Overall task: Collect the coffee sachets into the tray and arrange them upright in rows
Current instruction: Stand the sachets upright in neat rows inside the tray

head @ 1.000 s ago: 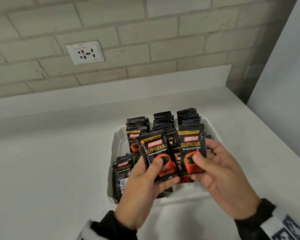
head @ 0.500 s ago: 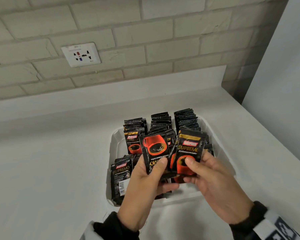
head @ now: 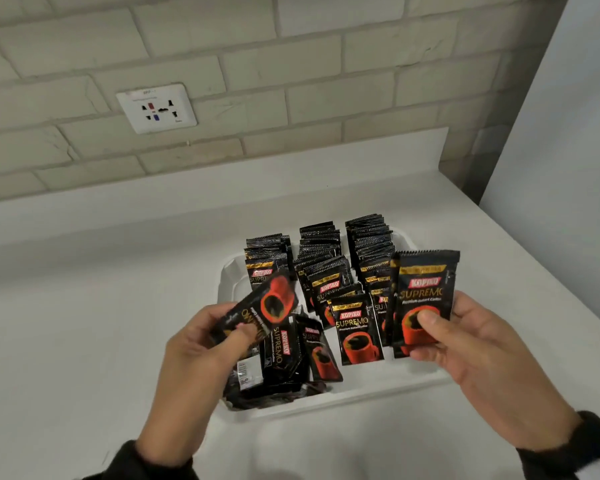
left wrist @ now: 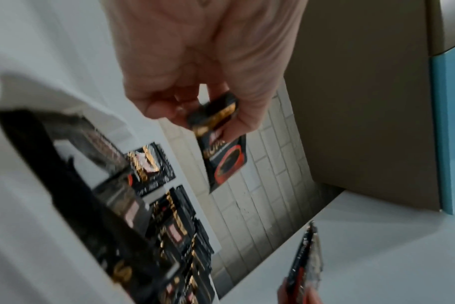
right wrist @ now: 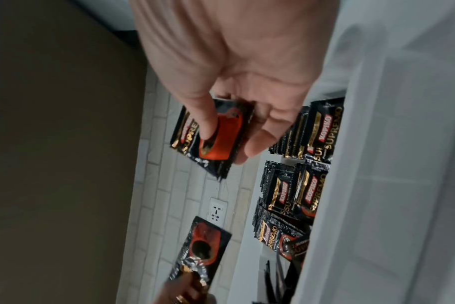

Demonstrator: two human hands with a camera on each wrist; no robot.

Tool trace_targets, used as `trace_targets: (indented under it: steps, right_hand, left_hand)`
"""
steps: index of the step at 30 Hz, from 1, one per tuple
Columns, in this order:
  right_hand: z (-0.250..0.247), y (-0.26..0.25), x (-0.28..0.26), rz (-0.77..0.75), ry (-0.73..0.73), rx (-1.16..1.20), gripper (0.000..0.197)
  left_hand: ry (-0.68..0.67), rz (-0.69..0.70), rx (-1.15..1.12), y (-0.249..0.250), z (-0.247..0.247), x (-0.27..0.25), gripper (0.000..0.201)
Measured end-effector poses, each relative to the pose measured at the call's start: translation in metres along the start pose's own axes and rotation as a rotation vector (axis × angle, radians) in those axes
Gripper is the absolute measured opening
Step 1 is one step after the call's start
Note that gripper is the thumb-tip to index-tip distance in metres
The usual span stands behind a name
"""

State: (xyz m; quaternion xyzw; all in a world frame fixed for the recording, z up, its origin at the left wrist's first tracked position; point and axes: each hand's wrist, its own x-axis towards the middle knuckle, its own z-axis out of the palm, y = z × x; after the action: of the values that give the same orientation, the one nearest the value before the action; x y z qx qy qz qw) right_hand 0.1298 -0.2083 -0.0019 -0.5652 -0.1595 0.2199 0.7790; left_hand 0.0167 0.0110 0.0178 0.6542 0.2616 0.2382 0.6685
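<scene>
A white tray (head: 371,393) on the counter holds three rows of upright black Kopiko sachets (head: 321,251) at its back. Loose sachets (head: 281,362) lie and lean in its front left corner, and one sachet (head: 357,327) leans at the middle. Above the tray's left side, my left hand (head: 229,329) pinches a sachet (head: 264,310) that is upside down and tilted; the left wrist view also shows this sachet (left wrist: 221,156). Over the tray's right side, my right hand (head: 430,323) holds an upright sachet (head: 423,289) with the thumb on its front; it also appears as the sachet (right wrist: 218,139) in the right wrist view. Another edge shows behind it.
The tray stands on a white counter (head: 101,323) that runs back to a brick wall with a socket plate (head: 156,107). A white panel (head: 568,150) bounds the counter on the right. The counter's right edge runs close past the tray.
My hands have drawn apart, the left going left and the right going right. The left hand's sachet, turned upside down half a second ago, now tilts to the left.
</scene>
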Motion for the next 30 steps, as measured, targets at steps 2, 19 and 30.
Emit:
trace_targets:
  steps: [2, 19, 30]
  right_hand:
    - [0.005, -0.003, -0.003, 0.0, -0.092, -0.111, 0.058]
    - [0.032, 0.01, -0.008, 0.05, -0.31, -0.384, 0.051]
    - [0.043, 0.011, -0.002, 0.034, -0.249, -0.349, 0.03]
  left_hand:
    - [0.014, -0.013, -0.021, 0.003, -0.005, -0.001, 0.022]
    - [-0.337, -0.015, 0.013, 0.027, 0.026, -0.022, 0.036]
    - [-0.376, 0.214, 0.063, -0.005, 0.069, -0.033, 0.035]
